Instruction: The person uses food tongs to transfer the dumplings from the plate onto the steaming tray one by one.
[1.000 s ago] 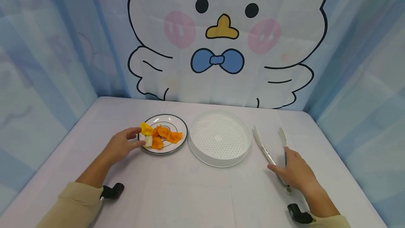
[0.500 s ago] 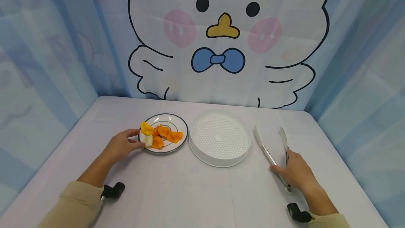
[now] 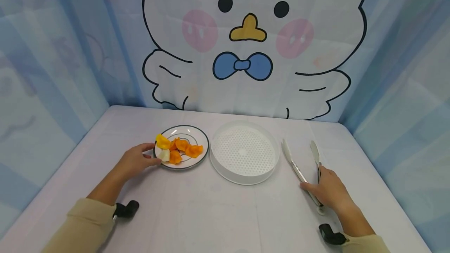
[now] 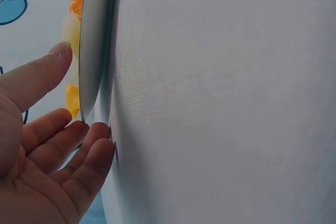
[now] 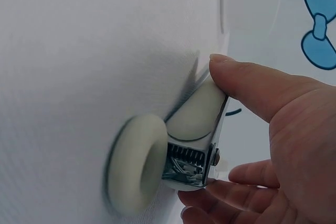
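Observation:
My left hand (image 3: 135, 162) is at the left rim of a white plate (image 3: 197, 136) with dark rings. Its thumb reaches over the rim beside the food, while the other fingers, loosely bent, lie at the plate's edge in the left wrist view. On the plate sit several orange pieces (image 3: 193, 151), a yellow piece (image 3: 163, 142) and a pale one (image 3: 164, 155). On the right, metal tongs (image 3: 298, 172) with pale tips lie spread on the table. My right hand (image 3: 331, 190) straddles them near the hinge, thumb on one arm, fingers around the other. A pale ring (image 5: 137, 163) shows at their end.
Between plate and tongs stands a round white perforated tray (image 3: 244, 147), like a steamer basket, close beside the plate. A white cloth covers the table (image 3: 211, 221). Behind hangs a curtain (image 3: 242, 97) printed with a cartoon bird; blue curtains (image 3: 52, 69) flank both sides.
My left fingers have drawn slightly back from the yellow piece, and my right thumb has shifted a little to the right. The plate, tray and tongs stay in place.

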The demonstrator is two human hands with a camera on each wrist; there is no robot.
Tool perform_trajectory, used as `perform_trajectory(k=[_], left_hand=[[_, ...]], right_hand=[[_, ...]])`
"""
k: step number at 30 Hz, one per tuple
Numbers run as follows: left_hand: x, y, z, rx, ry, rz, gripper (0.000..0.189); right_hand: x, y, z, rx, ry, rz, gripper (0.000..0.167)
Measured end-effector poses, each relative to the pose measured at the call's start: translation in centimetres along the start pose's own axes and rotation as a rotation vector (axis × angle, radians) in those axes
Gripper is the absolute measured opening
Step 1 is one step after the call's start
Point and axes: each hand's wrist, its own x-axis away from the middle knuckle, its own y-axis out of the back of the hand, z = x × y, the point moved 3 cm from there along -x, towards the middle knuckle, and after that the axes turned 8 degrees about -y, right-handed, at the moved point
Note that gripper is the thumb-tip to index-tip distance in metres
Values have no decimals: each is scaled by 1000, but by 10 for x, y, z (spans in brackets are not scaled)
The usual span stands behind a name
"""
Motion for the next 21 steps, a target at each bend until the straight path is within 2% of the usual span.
perform_trajectory(k=[13, 21], left_hand=[[-7, 0, 7, 18, -21, 32, 81], [-10, -2, 5, 54, -22, 69, 85]], right_hand=[[-1, -1, 0, 3, 3, 0, 104], [-5, 0, 3, 34, -11, -5, 103]])
